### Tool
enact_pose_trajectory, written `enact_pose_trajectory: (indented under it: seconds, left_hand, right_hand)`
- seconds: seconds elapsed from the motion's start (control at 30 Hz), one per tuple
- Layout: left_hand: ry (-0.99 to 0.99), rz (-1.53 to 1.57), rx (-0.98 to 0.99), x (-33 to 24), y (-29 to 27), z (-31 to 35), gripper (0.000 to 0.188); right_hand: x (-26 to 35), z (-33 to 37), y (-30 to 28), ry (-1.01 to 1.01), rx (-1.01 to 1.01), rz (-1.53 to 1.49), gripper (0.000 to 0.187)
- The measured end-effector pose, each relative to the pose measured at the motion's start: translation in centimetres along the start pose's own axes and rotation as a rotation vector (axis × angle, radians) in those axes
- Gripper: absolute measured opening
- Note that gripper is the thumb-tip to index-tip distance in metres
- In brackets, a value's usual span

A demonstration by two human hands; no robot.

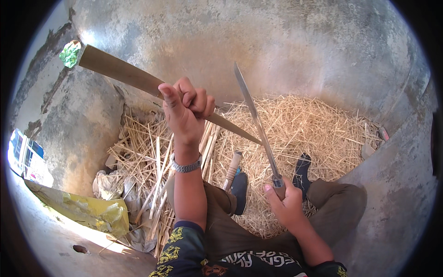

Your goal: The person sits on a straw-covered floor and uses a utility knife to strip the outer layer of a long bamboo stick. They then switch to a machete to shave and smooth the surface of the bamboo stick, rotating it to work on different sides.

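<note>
Left hand (187, 111) fisted round a long bamboo strip (138, 79), held up over the shavings (knees below). Right hand (286, 203) clamps the knife (256, 122), blade meeting the strip's tip: shaving stroke; next wants steady angle.

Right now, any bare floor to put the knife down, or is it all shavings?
Bare concrete floor runs beyond the heap of shavings, and again at right past the knee. Lower left there is a bare strip below the yellow bag. Crowded: around the left hand with the bamboo strip and the right hand with the knife.
</note>
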State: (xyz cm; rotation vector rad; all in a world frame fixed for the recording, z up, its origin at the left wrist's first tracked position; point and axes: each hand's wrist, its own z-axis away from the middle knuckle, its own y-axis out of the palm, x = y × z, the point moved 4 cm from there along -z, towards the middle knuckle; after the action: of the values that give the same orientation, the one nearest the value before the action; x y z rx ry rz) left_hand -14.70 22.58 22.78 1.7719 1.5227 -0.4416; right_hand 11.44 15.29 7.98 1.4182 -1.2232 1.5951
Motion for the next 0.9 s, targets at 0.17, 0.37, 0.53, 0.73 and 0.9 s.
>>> enact_pose_trajectory:
  seconds: [0.17, 0.37, 0.53, 0.73, 0.9]
  left_hand:
    - [0.009, -0.011, -0.022, -0.1, -0.1, -0.1, 0.067]
    - [0.021, -0.019, -0.061, -0.2, -0.1, 0.0, 0.067]
    - [0.017, -0.010, -0.105, 0.0, -0.1, -0.2, 0.067]
    - [0.045, 0.008, -0.137, -0.3, 0.0, 0.1, 0.067]
    - [0.049, 0.005, -0.130, -0.3, 0.2, 0.0, 0.067]
  right_hand:
    - [-1.2, -0.5, 0.1, 0.127, 0.099, 0.150, 0.026]
    - [-0.9, -0.5, -0.4, 0.062, 0.069, 0.002, 0.029]
    - [-2.2, -0.4, 0.0, 0.172, 0.170, -0.109, 0.028]
    - [-1.7, -0.5, -0.5, 0.149, 0.156, -0.006, 0.029]
    - [-0.3, -0.1, -0.3, 0.063, 0.050, 0.017, 0.030]
